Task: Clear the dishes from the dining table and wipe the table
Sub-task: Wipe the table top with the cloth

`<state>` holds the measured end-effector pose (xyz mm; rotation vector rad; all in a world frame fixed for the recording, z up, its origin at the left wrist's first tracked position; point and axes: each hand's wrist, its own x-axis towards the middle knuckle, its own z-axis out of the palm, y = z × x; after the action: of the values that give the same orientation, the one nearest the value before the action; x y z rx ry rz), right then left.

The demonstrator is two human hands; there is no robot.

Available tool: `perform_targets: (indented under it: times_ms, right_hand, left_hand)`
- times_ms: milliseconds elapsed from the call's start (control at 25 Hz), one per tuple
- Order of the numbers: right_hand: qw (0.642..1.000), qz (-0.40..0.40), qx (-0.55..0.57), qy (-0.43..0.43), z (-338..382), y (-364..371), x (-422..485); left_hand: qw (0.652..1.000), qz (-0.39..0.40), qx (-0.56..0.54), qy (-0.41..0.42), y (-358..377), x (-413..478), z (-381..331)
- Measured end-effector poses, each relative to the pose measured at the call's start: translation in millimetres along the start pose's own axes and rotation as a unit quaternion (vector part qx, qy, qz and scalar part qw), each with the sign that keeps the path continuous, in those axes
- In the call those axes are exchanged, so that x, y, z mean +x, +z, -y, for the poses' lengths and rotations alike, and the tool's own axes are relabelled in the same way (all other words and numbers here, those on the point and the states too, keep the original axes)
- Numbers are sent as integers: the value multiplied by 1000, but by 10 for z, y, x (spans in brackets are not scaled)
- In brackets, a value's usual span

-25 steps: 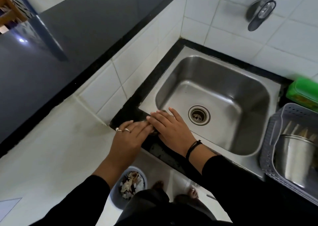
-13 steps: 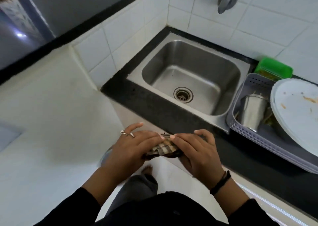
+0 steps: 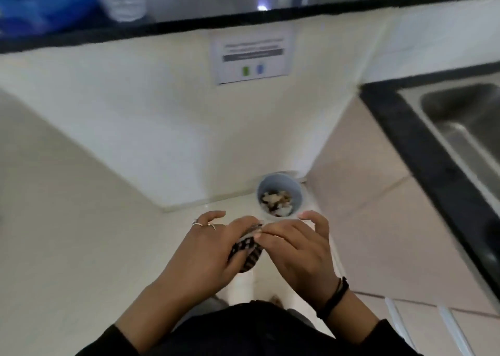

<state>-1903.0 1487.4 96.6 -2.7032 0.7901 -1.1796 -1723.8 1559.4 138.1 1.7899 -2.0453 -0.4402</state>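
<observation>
So the only writing around is a white paper notice [image 3: 253,57] stuck flat on the cream wall, and it's too blurred to read. You can just make out grey lines of text, a dark bar, and a little green mark next to a blue one.

The task thing here is the cloth [image 3: 246,250]. It's a soft woven rag with a dark and light check, bunched into a lump. It isn't on the worktop [image 3: 422,150] at all; it's held over the glossy pale floor [image 3: 359,236], well off the worktop's front edge and near its left corner.

The left hand [image 3: 205,250] grips the cloth with its fingers [image 3: 243,225] curled round the bundle. Two thin silver rings [image 3: 212,225] show on that hand. The right hand [image 3: 300,252] has its fingers lying close together and fairly straight, tips touching the top end of the cloth and thumb lifted clear of it. There's a black band [image 3: 332,298] on that wrist, and both sleeves [image 3: 116,339] are black.

Just past the hands is a round grey-blue bin [image 3: 297,190], smooth plastic by the look of it, sitting in the floor corner with pale and dark scraps in it.

The worktop is black and looks like stone, with a brushed steel sink [image 3: 460,117] set into it at the right.
</observation>
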Motion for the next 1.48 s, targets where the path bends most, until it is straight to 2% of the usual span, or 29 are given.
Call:
perform_targets:
  times_ms: [200, 360, 480, 560, 680, 760, 840, 960, 1120, 1240, 1360, 1400, 1480]
  right_hand:
    - [977, 54, 187, -91, 1236, 1164, 558]
    - [956, 83, 226, -168, 2448, 2234, 946]
    - [945, 81, 242, -203, 3159, 2846, 1296]
    - [939, 81, 255, -216, 3450, 3157, 1575]
    - [928, 110, 280, -219, 3703, 3667, 2015]
    - [928, 140, 270, -217, 3786, 4030, 2284]
    - [937, 162, 237, -201, 3821, 4442, 2614]
    - [955, 139, 186, -182, 3761, 5070, 3240]
    - [974, 93, 110, -174, 3641, 5716, 4177]
    - [986, 93, 115, -77, 3501, 6068, 4820]
    - [975, 78, 184, 99, 3229, 6462, 5413]
    - [975, 68, 177, 118, 3120, 6572, 5607]
    - [992, 32, 91, 80, 2871, 6844, 6005]
  left_hand:
    - [993, -96, 16, -69, -588, -1450, 1032]
    - [964, -180, 72, -183, -1028, -2651, 2054]
    - [947, -183, 121, -233, -1399, -3268, 2720]
    - [933, -181, 171, -259, -1602, -3531, 3124]
    - [898, -216, 215, -317, -1885, -3700, 3814]
    - [890, -229, 224, -326, -2086, -3646, 4325]
    - [900, -212, 201, -323, -2312, -3514, 4900]
    - [924, -164, 157, -307, -2762, -3190, 5705]
    - [952, -145, 166, -213, -3417, -2584, 6656]
    - [959, -159, 179, -152, -3827, -1841, 7266]
    - [977, -153, 66, -137, -4134, -1035, 7834]
    - [978, -158, 12, -132, -4209, -775, 8008]
    - [975, -153, -83, -134, -4394, -182, 8397]
